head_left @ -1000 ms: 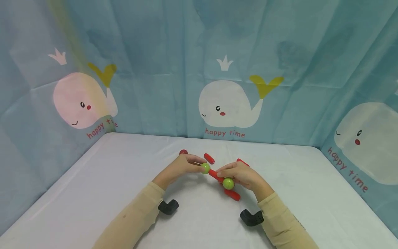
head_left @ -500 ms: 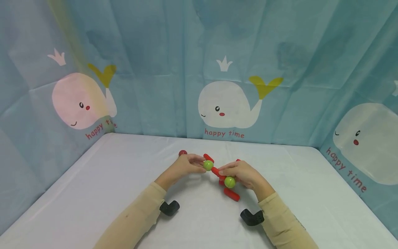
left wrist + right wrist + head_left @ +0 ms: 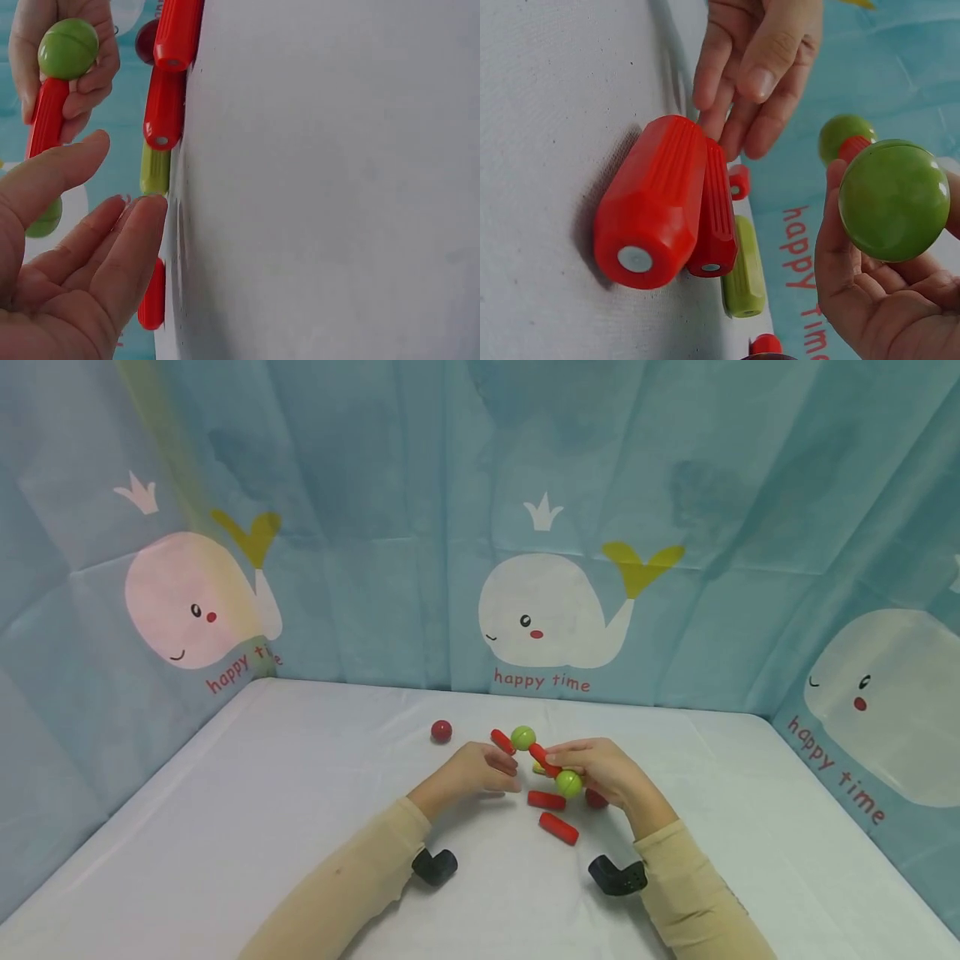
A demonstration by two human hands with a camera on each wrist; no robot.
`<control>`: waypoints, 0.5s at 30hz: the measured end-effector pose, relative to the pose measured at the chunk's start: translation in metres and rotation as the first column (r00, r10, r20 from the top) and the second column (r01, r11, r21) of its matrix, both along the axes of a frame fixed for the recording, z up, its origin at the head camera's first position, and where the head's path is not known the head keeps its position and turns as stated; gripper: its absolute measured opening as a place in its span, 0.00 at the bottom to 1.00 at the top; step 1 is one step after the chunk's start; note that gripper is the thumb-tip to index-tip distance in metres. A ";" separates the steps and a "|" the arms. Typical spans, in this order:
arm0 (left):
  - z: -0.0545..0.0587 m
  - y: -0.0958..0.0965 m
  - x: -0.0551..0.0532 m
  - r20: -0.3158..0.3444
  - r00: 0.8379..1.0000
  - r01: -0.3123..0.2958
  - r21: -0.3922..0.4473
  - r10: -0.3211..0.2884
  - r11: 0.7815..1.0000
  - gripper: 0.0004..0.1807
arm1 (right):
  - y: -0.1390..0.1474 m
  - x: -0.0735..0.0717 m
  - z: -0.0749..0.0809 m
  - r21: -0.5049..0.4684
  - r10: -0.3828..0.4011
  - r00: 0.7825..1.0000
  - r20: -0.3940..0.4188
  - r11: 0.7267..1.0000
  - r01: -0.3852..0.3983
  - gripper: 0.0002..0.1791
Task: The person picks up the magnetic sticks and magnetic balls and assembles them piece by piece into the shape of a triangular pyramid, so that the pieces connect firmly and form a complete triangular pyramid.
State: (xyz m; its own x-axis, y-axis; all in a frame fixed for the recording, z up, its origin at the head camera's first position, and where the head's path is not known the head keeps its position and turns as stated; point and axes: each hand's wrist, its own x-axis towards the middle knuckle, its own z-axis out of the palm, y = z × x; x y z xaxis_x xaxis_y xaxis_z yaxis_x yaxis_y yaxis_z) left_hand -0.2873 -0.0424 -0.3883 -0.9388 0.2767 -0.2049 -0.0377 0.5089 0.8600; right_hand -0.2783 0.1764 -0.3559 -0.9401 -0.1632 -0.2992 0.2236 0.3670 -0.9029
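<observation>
In the head view my right hand (image 3: 606,770) pinches a ridged red rod (image 3: 538,752), held above the table. A green ball (image 3: 522,738) sits at its far end and another green ball (image 3: 569,783) at its near end. The right wrist view shows the nearer ball large, hiding most of the rod. My left hand (image 3: 472,770) is apart from them, fingers relaxed and holding nothing; the left wrist view shows its fingers (image 3: 127,255) spread. Below the hands lie a red rod (image 3: 547,800), a second red rod (image 3: 558,828) and a yellow-green rod (image 3: 744,270).
A dark red ball (image 3: 442,732) lies at the back left, and another dark red ball (image 3: 597,799) is partly behind my right hand. One more red rod (image 3: 502,742) rests further back. A whale-printed blue curtain (image 3: 360,610) stands behind the white table (image 3: 225,827).
My left hand has let go of the far green ball and drawn away from it. My right hand has moved slightly right and back, carrying the red rod with both green balls.
</observation>
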 end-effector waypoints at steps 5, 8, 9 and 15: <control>0.001 0.012 0.002 0.020 1.000 0.003 -0.017 -0.003 1.000 0.15 | 0.002 -0.001 0.002 0.003 -0.021 1.000 0.004 1.000 0.021 0.22; 0.003 0.015 0.003 0.000 1.000 0.030 -0.059 -0.030 0.998 0.12 | 0.003 -0.001 0.001 -0.001 -0.025 1.000 0.008 1.000 0.025 0.22; 0.003 0.017 0.003 -0.008 0.999 0.041 -0.074 -0.042 0.996 0.12 | 0.003 -0.001 0.001 -0.001 -0.026 1.000 0.008 1.000 0.026 0.22; 0.002 0.026 0.002 -0.036 0.995 0.084 -0.131 -0.089 0.988 0.12 | 0.002 0.001 0.002 -0.003 -0.028 1.000 0.009 1.000 0.028 0.22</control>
State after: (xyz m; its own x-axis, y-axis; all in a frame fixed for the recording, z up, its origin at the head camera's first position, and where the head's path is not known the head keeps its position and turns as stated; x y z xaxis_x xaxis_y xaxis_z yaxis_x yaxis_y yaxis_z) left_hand -0.2849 -0.0169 -0.3861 -0.9210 0.3311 -0.2052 0.0460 0.6156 0.7867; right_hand -0.2776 0.1786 -0.3542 -0.9418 -0.1376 -0.3067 0.2415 0.3574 -0.9022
